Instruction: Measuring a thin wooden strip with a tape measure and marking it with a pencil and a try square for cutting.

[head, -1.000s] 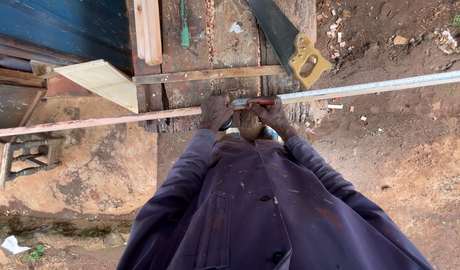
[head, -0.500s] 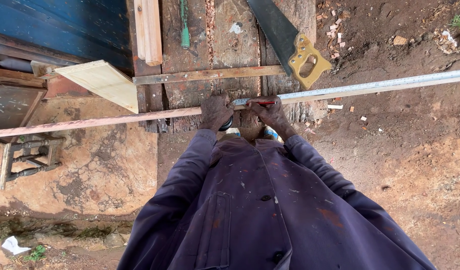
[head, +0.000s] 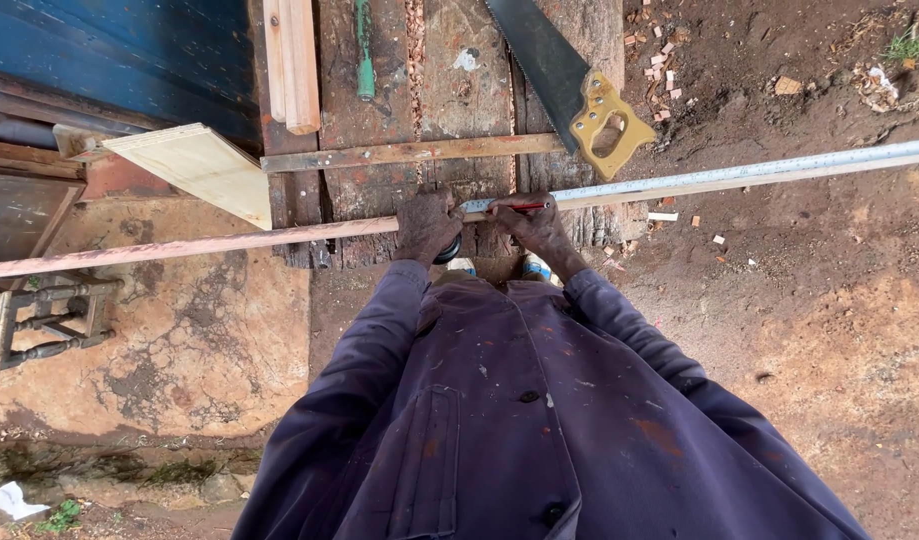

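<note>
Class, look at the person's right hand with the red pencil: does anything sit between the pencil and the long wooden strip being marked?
Nothing visible does. The right hand holds the red pencil directly against the long wooden strip, beside the tape measure lying along it. The left hand presses the strip down beside it.

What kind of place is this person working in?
Probably an outdoor carpentry spot. A handsaw lies on a rough plank workbench, a long wooden strip with a measuring tape stretches across it, and the ground is bare dirt with wood chips.
</note>
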